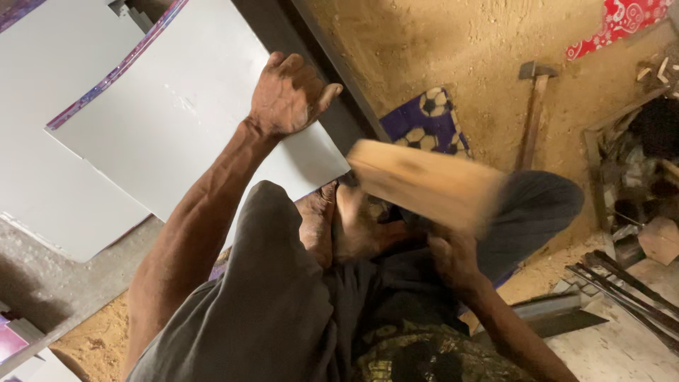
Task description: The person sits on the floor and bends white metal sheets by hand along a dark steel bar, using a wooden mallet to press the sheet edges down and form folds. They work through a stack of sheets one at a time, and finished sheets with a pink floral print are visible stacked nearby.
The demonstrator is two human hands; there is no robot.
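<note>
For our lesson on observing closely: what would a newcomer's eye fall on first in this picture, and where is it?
First, the blurred wooden mallet at centre, gripped by the right hand. Next, the left hand pressing flat on a pale grey metal sheet at upper left. A hammer lies on the sandy ground at upper right, beside a blue cloth with football prints.

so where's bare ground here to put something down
Bare sandy floor lies open between the dark metal beam, the football-print cloth and the hammer. Crowded: the scrap pile on the right, and the grey sheet under the left hand.
</note>
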